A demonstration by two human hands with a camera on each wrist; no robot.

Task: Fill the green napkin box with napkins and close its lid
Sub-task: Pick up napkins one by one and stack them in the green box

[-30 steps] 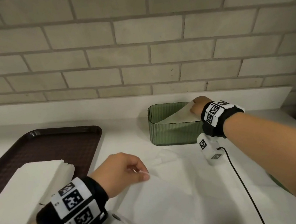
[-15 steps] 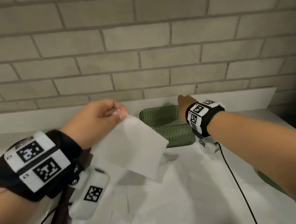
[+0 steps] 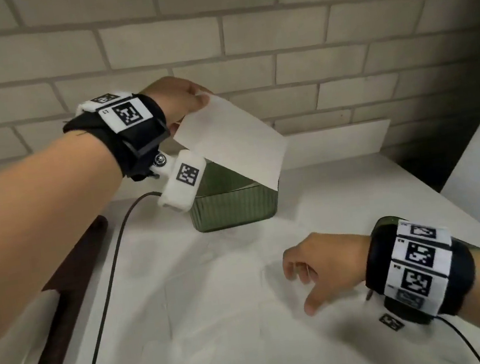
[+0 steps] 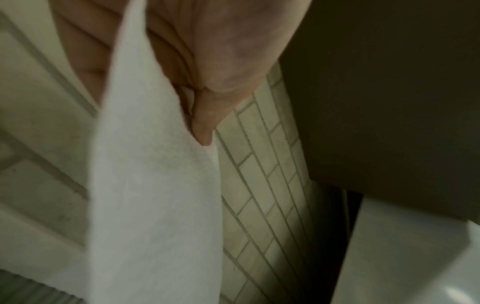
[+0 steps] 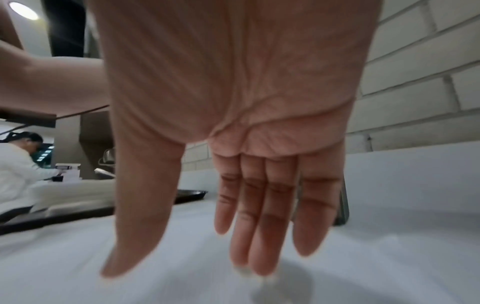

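At the far left edge of the counter [image 3: 220, 322], a dark brown tray [image 3: 72, 283] is seen, with a stack of white napkins [image 3: 15, 342] lying in it. A black cable [image 3: 105, 279] is laid across the counter just beside the tray and runs up to the white wrist camera [image 3: 182, 184] strapped under the left forearm. The left hand [image 3: 180, 98] is raised above the back of the counter; its grip is pinched on the top corner of a single white napkin [image 3: 230, 141], thumb against fingers, as confirmed in the left wrist view, where the napkin [image 4: 153, 185] hangs down from the pinch. The sheet is held tilted over the green napkin box [image 3: 235, 210], its lower corner at the right rim of the box. The box stands open near the brick wall [image 3: 273, 30], at the back centre of the counter. Loose white napkins [image 3: 209, 280] are spread flat on the counter in front of the box. At the right, the right hand [image 3: 319, 263] is held palm down just above these sheets, its grip spread, fingers [image 5: 262, 216] straight and together, nothing held. In the right wrist view another person [image 5: 15, 164] in white is seen in the background.
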